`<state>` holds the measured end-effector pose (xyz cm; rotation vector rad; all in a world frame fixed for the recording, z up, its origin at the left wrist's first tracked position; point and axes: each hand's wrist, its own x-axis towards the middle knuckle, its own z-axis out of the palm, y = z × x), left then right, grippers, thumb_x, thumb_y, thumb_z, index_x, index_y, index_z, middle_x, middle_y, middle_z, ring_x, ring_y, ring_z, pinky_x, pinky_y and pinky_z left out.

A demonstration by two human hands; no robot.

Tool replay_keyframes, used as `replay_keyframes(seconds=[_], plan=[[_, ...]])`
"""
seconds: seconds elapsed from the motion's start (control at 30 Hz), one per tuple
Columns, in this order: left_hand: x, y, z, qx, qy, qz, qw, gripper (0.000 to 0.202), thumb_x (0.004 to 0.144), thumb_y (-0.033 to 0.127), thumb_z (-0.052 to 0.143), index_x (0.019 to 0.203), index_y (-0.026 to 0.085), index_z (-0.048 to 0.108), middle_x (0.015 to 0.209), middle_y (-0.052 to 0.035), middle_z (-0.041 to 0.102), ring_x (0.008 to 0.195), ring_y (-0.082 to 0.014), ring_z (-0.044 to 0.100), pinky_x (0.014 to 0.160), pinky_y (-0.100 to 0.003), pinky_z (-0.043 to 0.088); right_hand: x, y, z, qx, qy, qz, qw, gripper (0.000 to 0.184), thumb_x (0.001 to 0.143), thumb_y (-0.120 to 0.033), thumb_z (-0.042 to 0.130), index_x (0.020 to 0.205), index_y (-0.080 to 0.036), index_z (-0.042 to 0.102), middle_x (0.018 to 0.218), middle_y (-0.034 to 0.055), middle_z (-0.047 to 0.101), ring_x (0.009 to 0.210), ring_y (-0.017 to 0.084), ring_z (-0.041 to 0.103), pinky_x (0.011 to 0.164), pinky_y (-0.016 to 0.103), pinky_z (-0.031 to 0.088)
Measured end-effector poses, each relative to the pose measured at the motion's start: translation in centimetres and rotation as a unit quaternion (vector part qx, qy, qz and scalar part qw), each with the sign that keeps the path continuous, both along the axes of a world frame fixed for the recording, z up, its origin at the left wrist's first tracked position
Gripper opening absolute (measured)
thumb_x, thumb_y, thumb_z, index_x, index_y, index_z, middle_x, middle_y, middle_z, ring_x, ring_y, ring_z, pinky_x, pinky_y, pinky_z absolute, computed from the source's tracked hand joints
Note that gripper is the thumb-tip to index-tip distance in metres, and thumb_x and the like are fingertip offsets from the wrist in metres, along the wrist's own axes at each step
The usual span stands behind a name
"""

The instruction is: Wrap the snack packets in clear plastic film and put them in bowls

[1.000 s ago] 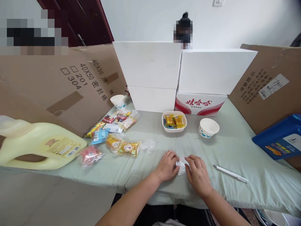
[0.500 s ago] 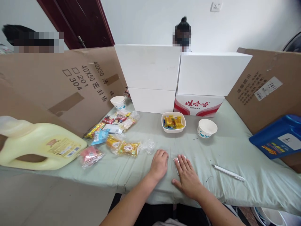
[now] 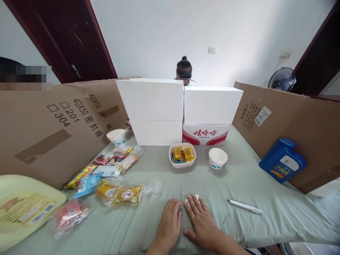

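Observation:
My left hand (image 3: 169, 219) rests on the green tablecloth (image 3: 159, 242) with its fingers side by side and slightly bent; I see nothing in it. Close beside it, my right hand (image 3: 199, 221) lies flat, palm down, fingers stretched out. Under its fingertips a small white crumpled piece (image 3: 192, 199), tissue or wrapper, shows at the edges; most of it is hidden. Beyond the hands stands a white plastic bowl (image 3: 182, 165) with yellow and blue snack packets (image 3: 187, 154) inside. A paper cup (image 3: 217, 158) stands to its right. A white pen (image 3: 244, 206) lies right of my right hand.
Wrapped snacks (image 3: 127, 195) and a pink packet (image 3: 71, 216) lie to the left, near a pale yellow jug (image 3: 29, 209) and stacked paper cups (image 3: 117, 137). White boxes (image 3: 156, 132) form a back wall. Cardboard panels flank both sides; a blue bottle (image 3: 283, 160) leans at right. A person sits behind.
The camera view has tilted up and swung right, so the tabletop things appear lower and further left. Both hands stay at nearly the same place on the cloth.

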<state>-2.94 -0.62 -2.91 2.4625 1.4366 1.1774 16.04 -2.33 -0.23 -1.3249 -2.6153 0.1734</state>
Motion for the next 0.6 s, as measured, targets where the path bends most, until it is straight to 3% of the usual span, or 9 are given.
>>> replay_keyframes(seconds=[0.17,0.3,0.37,0.47,0.53,0.6], plan=[[-0.3,-0.1,0.0,-0.002,0.004,-0.005,1.000,0.027,0.087,0.016,0.046,0.111,0.021,0.056,0.108,-0.0097,0.065,0.101,-0.0261,0.063,0.086,-0.046,0.056,1.0,-0.4,0.1,0.014,0.001,-0.040,0.999,0.067,0.086,-0.029,0.055,0.148,-0.023,0.030,0.153,0.0109,0.029,0.141,0.032,0.026,0.108,0.052,0.035],[-0.2,0.0,0.3,-0.011,0.016,-0.022,1.000,0.023,0.085,0.016,0.049,0.105,0.023,0.059,0.107,-0.0091,0.065,0.100,-0.0271,0.063,0.086,-0.046,0.056,2.3,-0.9,-0.4,0.049,0.033,0.036,0.998,0.041,0.089,-0.020,0.051,0.130,-0.024,0.054,0.135,0.0062,0.057,0.124,0.023,0.051,0.100,0.039,0.045],[-0.2,0.1,0.5,-0.027,0.028,-0.035,0.999,0.022,0.083,0.015,0.052,0.102,0.024,0.060,0.108,-0.0087,0.065,0.102,-0.0276,0.062,0.087,-0.046,0.056,3.8,-0.1,0.3,0.061,0.068,0.060,0.994,0.032,0.092,-0.019,0.048,0.121,-0.025,0.060,0.120,0.0040,0.067,0.110,0.019,0.060,0.092,0.033,0.049],[-0.2,0.1,0.8,-0.041,0.037,-0.043,0.998,0.021,0.082,0.016,0.054,0.100,0.024,0.062,0.109,-0.0086,0.064,0.103,-0.0283,0.061,0.087,-0.046,0.055,7.4,3.7,3.8,0.140,0.132,0.008,0.981,0.032,0.095,-0.019,0.040,0.117,-0.026,0.062,0.109,0.0050,0.070,0.101,0.018,0.063,0.087,0.034,0.051],[-0.1,0.1,1.0,-0.044,0.035,-0.045,0.997,0.021,0.081,0.015,0.054,0.099,0.024,0.062,0.108,-0.0087,0.064,0.102,-0.0281,0.061,0.086,-0.046,0.055,10.0,7.5,7.2,0.215,0.148,-0.113,0.959,0.034,0.096,-0.021,0.036,0.115,-0.025,0.064,0.111,0.0073,0.069,0.104,0.020,0.061,0.091,0.038,0.048],[0.0,0.1,1.3,-0.054,0.036,-0.047,0.997,0.020,0.081,0.014,0.054,0.097,0.023,0.062,0.107,-0.0086,0.063,0.102,-0.0274,0.060,0.086,-0.045,0.054,12.2,11.5,10.1,0.217,0.081,-0.239,0.943,0.036,0.097,-0.025,0.034,0.114,-0.023,0.066,0.120,0.0098,0.064,0.114,0.023,0.055,0.099,0.041,0.041]])
